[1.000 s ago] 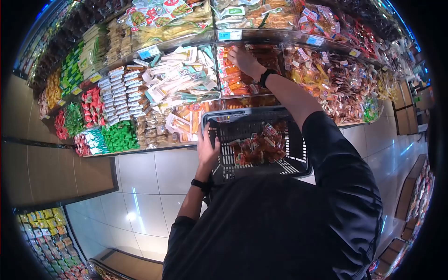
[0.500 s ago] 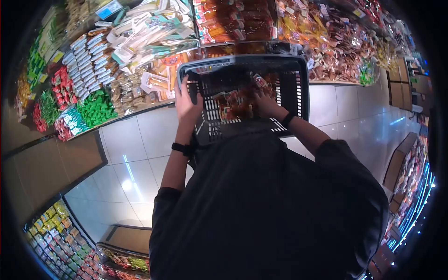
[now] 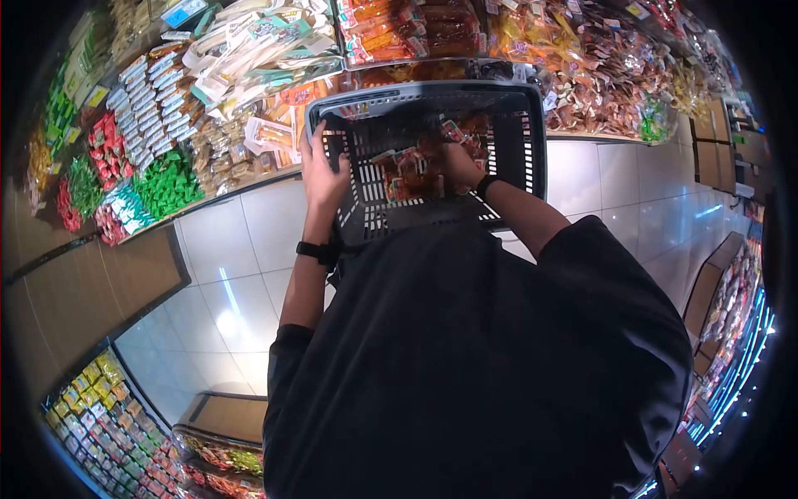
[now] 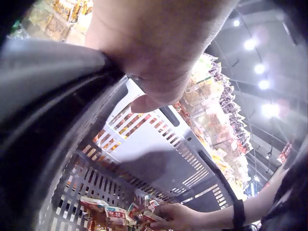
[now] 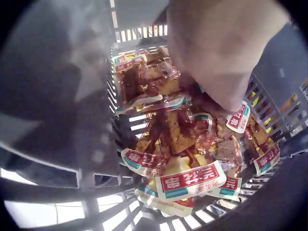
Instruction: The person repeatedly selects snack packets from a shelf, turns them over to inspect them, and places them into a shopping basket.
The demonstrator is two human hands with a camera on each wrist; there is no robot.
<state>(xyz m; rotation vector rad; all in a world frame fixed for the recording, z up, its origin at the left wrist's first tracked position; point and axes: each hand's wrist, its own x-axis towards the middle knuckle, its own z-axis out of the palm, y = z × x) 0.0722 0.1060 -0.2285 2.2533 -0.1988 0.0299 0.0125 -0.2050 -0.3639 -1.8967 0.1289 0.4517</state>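
Note:
A dark plastic shopping basket [image 3: 536, 125] with slotted walls is in front of the body. My left hand [image 3: 322, 177] grips its left rim, thumb on the inner side. Down inside the basket, my right hand [image 3: 460, 166] holds a snack packet [image 4: 153, 217] by its labelled end, as the left wrist view shows. Under and around that hand lie several clear snack packets [image 5: 178, 134] with brown contents and red, white and teal labels. In the right wrist view the back of the hand hides its fingertips.
Beyond the basket runs a display shelf with packed snacks: orange-brown packets [image 3: 407, 33], white-and-green packets [image 3: 258, 50], green packets [image 3: 170, 185] and brown packets [image 3: 615, 75]. Light floor tiles [image 3: 241, 249] stretch below. A stand of small packets [image 3: 112, 424] is at lower left.
My right hand has come from the shelf's orange-brown packets down into the basket and shifted slightly there. The view has tilted downward. My left hand keeps its grip on the rim.

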